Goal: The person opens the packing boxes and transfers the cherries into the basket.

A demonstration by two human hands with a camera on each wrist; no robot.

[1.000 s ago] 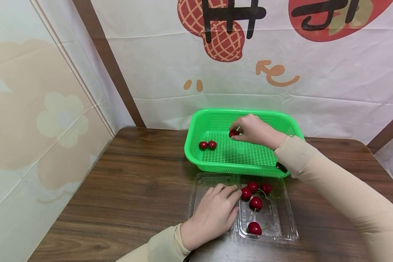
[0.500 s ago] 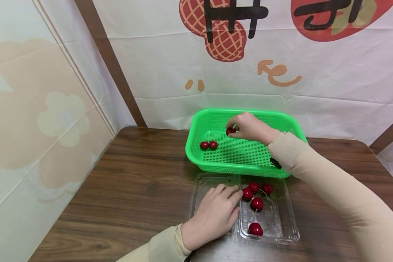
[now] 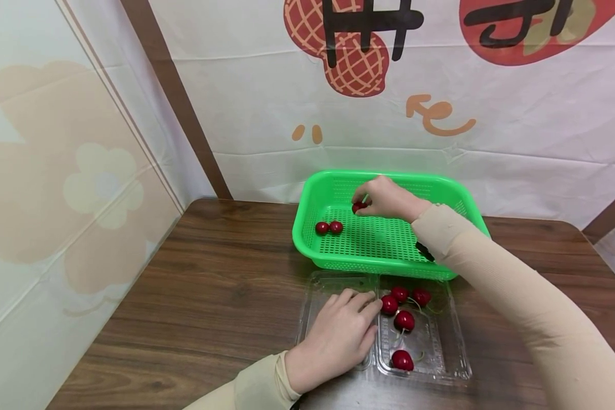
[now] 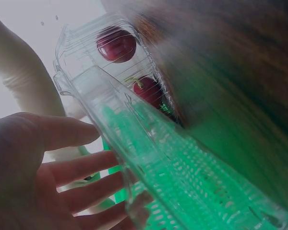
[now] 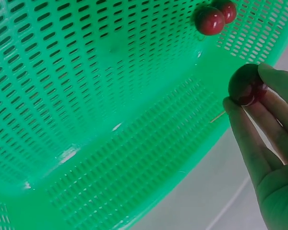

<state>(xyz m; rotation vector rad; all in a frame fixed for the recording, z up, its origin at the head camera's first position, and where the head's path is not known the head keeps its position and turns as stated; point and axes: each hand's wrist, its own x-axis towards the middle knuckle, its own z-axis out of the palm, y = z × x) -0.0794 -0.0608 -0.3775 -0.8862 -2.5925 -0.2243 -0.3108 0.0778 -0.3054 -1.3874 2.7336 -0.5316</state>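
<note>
In the head view my right hand (image 3: 386,198) is inside the green plastic basket (image 3: 298,230), above its bottom. It pinches a dark red cherry (image 5: 246,85) between thumb and fingertips, with a thin stem showing in the right wrist view. Two more cherries (image 3: 329,228) lie side by side at the basket's left. My left hand (image 3: 335,336) rests with loosely extended fingers on the left half of a clear plastic clamshell box (image 3: 448,341), at its middle fold. Several stemmed cherries (image 3: 404,321) lie in the right half.
The basket stands at the back of the brown wooden table (image 3: 210,285), with the clamshell box just in front of it. A printed cloth (image 3: 246,102) hangs behind the table, and another panel (image 3: 56,199) stands along its left side.
My right hand has shifted a little left within the basket, still pinching the cherry. My left hand stays in place on the box. The head view has turned slightly left.
</note>
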